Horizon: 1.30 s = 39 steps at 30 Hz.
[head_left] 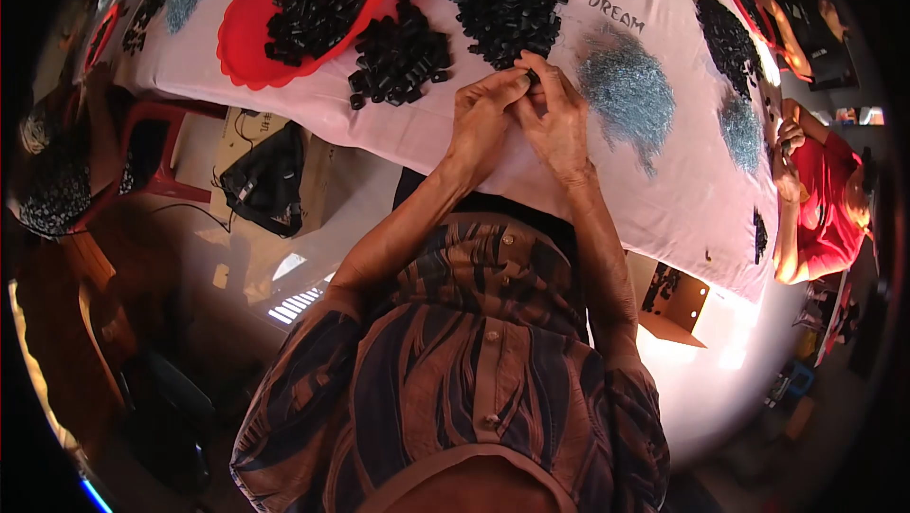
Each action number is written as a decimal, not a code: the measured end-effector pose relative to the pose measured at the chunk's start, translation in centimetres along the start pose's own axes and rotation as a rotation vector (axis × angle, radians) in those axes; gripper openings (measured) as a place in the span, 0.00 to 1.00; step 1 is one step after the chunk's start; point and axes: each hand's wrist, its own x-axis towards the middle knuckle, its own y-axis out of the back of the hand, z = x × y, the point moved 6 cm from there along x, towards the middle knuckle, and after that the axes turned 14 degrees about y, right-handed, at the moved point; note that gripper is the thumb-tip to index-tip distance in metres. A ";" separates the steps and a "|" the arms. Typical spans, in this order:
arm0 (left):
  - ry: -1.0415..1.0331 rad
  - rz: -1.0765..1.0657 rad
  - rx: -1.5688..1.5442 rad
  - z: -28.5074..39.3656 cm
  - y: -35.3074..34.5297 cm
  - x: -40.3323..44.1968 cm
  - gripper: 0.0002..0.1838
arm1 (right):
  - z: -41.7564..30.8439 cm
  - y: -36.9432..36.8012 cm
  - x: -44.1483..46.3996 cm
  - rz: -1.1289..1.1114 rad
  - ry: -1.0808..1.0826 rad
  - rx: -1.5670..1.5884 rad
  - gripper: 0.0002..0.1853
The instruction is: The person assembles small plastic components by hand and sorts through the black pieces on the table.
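Observation:
My left hand [485,115] and my right hand [557,119] meet over the near part of the pink cloth, fingertips pinched together. Between them is a small black piece [533,78], mostly covered by the fingers; which hand bears it more I cannot make out. Just beyond my fingers lies a big heap of small black pieces [507,10]. To the left is a smaller pile of black cylinder-like pieces [402,56]. A loose spread of thin, silvery pins or screws [627,91] lies to the right of my right hand.
A red scalloped bowl [248,29] holding black pieces stands at the left on the pink cloth [379,124]. Farther right are another black heap [728,39] and silvery pile [739,132]. A person in red [825,200] sits at the right edge. A cardboard box [675,304] is below.

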 end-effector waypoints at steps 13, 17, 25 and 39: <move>-0.094 -0.037 -0.073 0.1 0.8 0.3 0.09 | -0.8 -0.1 0.5 0.003 0.123 -0.057 0.22; -0.071 -0.053 -0.071 -0.1 0.9 0.5 0.09 | -0.8 0.1 0.6 -0.012 0.118 -0.062 0.23; -0.031 -0.089 -0.055 0.0 0.7 0.5 0.08 | 0.0 0.3 0.4 -0.031 -0.031 0.152 0.25; -0.011 -0.120 -0.059 0.3 0.7 0.5 0.10 | -0.7 0.9 0.7 -0.064 0.146 -0.057 0.24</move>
